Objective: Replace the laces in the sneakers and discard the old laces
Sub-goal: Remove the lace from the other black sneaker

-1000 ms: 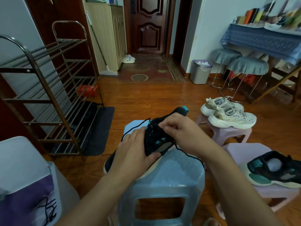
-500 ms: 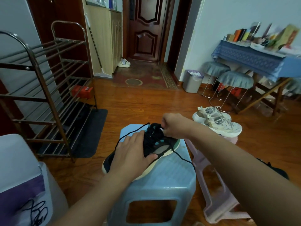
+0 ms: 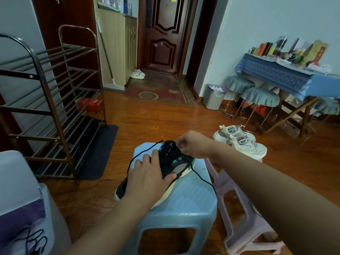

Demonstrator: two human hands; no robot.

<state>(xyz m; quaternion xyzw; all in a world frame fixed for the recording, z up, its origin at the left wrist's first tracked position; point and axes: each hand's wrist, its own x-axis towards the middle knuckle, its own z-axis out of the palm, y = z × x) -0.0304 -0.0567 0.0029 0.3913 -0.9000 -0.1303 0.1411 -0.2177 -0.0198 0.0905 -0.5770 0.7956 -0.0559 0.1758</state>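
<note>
We are mid-lacing: our left hand [image 3: 147,178] grips the black sneaker [image 3: 171,162] on the blue stool [image 3: 193,199], while our right hand [image 3: 193,144] pinches the black lace [image 3: 202,178] (probably) just beyond the tongue. Next, we draw it taut.

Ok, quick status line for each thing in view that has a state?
Black and teal sneaker: lying on the blue plastic stool, partly laced.
Black lace: ends loose.
Left hand: holds the sneaker.
Right hand: pinches at the tongue.
Beige sneakers: laced.
Grey waste bin: open.
</note>
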